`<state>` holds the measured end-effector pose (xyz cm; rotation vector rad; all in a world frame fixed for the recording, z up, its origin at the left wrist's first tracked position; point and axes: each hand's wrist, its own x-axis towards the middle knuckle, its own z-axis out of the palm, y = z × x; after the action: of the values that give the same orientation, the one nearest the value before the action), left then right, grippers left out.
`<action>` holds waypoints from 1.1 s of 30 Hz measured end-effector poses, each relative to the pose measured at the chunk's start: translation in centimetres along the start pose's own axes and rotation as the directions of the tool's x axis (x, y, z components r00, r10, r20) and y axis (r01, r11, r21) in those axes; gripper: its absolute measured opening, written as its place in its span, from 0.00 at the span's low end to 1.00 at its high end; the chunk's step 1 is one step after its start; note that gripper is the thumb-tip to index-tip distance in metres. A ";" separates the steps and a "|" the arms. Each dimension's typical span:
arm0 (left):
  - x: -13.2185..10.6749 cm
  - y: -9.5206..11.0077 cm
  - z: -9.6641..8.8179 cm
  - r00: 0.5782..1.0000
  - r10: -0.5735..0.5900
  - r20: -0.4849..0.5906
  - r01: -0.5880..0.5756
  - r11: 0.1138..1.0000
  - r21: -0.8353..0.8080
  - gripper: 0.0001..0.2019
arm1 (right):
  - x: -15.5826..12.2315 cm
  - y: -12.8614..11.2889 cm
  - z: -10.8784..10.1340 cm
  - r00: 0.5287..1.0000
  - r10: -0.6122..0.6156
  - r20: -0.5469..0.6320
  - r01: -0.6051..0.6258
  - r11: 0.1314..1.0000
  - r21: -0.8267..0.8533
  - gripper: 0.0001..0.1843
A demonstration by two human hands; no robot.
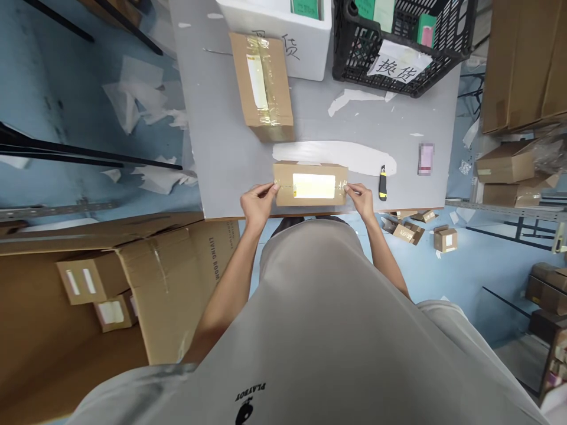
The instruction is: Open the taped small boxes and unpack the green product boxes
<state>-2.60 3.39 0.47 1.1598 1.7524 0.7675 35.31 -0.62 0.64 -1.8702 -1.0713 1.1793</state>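
A small taped cardboard box (pixel 310 184) with a white label on top lies at the near edge of the grey table (pixel 221 147). My left hand (pixel 257 203) grips its left end, fingers curled on the side. At the box's right end my right hand (pixel 361 198) holds on in the same way. Both hands are closed on the box.
A second, longer taped box (pixel 263 82) lies further back. Behind it stand a white foam box (pixel 283 35) and a black crate (pixel 403 41) with a paper sign. A utility knife (pixel 383 183) lies right of the held box. Cardboard boxes and paper scraps cover the floor.
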 end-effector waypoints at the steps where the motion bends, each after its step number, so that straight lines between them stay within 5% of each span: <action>1: 0.3 0.2 -0.2 1.000 0.011 -0.004 -0.011 1.000 0.010 0.18 | 0.3 -0.3 0.1 1.000 0.000 0.002 0.000 1.000 -0.013 0.41; 11: 2.1 -0.9 1.0 0.997 -0.066 -0.037 0.069 0.996 0.063 0.17 | 1.7 -0.1 2.8 1.000 0.023 -0.012 -0.024 0.994 -0.104 0.43; 16: 2.7 -3.4 0.8 0.995 -0.099 0.025 0.100 0.994 -0.044 0.24 | 2.2 1.2 1.7 0.993 0.121 0.003 -0.121 0.992 -0.028 0.38; 22: 1.4 -6.3 1.2 0.961 -0.192 0.197 0.178 0.980 0.089 0.39 | 0.9 3.6 2.0 0.972 0.223 0.070 -0.216 0.972 -0.097 0.33; 27: 1.0 -5.6 1.9 0.960 -0.092 0.264 0.062 0.991 0.118 0.37 | -0.3 3.4 3.5 0.962 0.207 0.177 -0.194 0.977 -0.089 0.39; 33: 1.7 -4.3 1.2 0.942 -0.021 0.336 0.018 1.000 0.012 0.36 | -0.4 1.9 2.7 0.978 0.163 0.132 -0.165 0.986 0.000 0.40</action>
<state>-3.51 3.38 -4.24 1.1995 1.4801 0.5132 33.22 -1.47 -1.83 -1.9239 -0.9923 1.4169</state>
